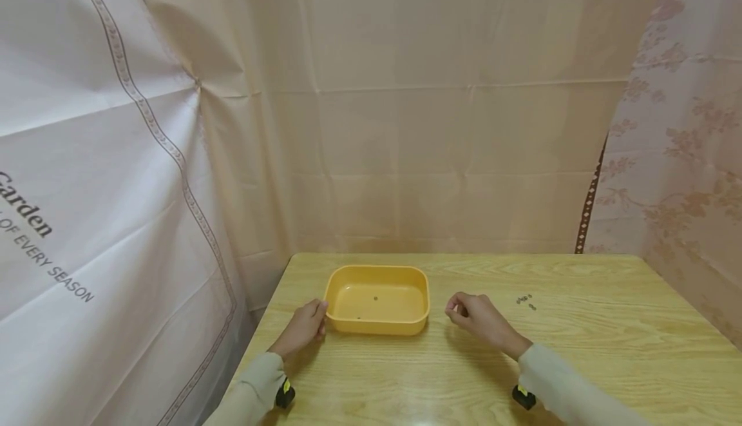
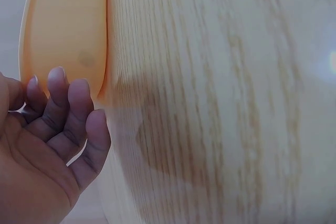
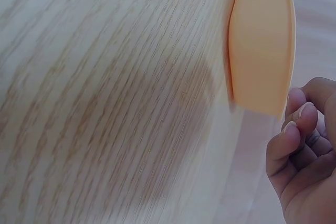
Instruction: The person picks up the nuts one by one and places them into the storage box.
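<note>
The yellow tray (image 1: 377,271), at 12 o'clock on the tabletop (image 1: 580,348), looks light, stiff plastic; the left hand (image 1: 303,329) touches its 9 o'clock rim with relaxed fingers, a fair hold; the right hand (image 1: 478,318), at 3 o'clock, pinches its fingertips together, on what I cannot tell.

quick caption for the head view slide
Left hand steadies a yellow tray on a wooden table; right hand pinched beside it.

Left hand (image 1: 303,327) low, fingers (image 2: 67,109) loosely curved. Right hand (image 1: 476,317) fingertips (image 3: 294,124) curled together.
</note>
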Tool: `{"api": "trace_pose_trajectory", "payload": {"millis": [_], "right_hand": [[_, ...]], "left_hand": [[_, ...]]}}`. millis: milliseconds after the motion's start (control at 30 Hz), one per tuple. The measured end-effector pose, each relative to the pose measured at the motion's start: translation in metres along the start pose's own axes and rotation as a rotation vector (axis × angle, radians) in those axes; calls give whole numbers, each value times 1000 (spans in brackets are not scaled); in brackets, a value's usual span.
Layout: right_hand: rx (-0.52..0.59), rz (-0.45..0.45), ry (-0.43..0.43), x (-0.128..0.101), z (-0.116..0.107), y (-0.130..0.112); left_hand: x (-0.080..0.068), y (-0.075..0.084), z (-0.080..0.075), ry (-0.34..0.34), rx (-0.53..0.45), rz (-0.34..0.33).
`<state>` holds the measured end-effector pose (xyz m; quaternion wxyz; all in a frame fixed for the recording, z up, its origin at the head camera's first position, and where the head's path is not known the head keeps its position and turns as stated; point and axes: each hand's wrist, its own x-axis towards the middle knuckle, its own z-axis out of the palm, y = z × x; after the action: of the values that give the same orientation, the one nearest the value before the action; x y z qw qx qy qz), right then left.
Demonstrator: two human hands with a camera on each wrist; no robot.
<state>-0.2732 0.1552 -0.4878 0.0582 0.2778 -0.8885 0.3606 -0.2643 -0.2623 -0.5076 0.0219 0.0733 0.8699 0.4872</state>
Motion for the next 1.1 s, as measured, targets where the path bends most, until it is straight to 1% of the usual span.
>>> {"api": "trace_pose_trajectory", "payload": {"millis": [233, 433, 600, 767, 933, 1100], "right_hand": [[5, 14, -16, 3, 4, -3], [30, -17, -4, 5, 8, -6], [16, -39, 12, 7, 13, -6], [19, -48, 13, 10, 15, -9], [43, -38, -8, 11, 17, -13], [40, -33, -13, 12, 21, -15]], "left_hand": [[0, 2, 0, 11, -5, -21], [0, 4, 1, 11, -8, -31], [0, 5, 1, 8, -12, -38], [0, 5, 0, 7, -6, -23], [0, 5, 0, 6, -14, -20], [0, 6, 1, 0, -11, -12]]}}
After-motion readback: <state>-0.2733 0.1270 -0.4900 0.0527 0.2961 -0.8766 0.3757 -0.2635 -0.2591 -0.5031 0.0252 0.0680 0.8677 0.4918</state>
